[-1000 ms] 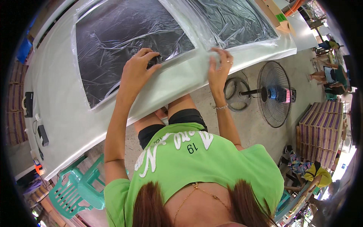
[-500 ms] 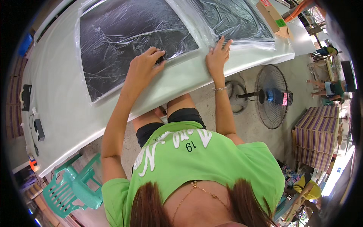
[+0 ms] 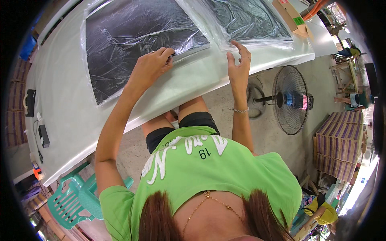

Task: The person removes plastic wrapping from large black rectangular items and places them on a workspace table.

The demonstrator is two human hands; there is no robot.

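A black sheet wrapped in clear, wrinkled plastic film (image 3: 120, 44) lies flat on the pale covered table (image 3: 193, 74). My left hand (image 3: 150, 66) is closed over its near edge, fingers bent together around a small black object (image 3: 172, 54) whose kind I cannot make out. To the right, a second dark sheet in clear plastic (image 3: 249, 20) lies beside the first, with loose film between them. My right hand (image 3: 240, 64) is open at the near left corner of that second wrapped sheet. Its index fingertip reaches the film's edge, and the thumb stands apart.
A cardboard box (image 3: 290, 18) sits at the table's far right. On the left side are a black power adapter (image 3: 44, 135) and a black-and-beige tool (image 3: 30, 103). A standing fan (image 3: 290, 100), a green plastic chair (image 3: 74, 201) and a striped stack (image 3: 339, 144) surround the table.
My right hand has drawn slightly toward me and right, its thumb spreading from the fingers. My left hand has moved slightly up along the sheet's near edge, still closed.
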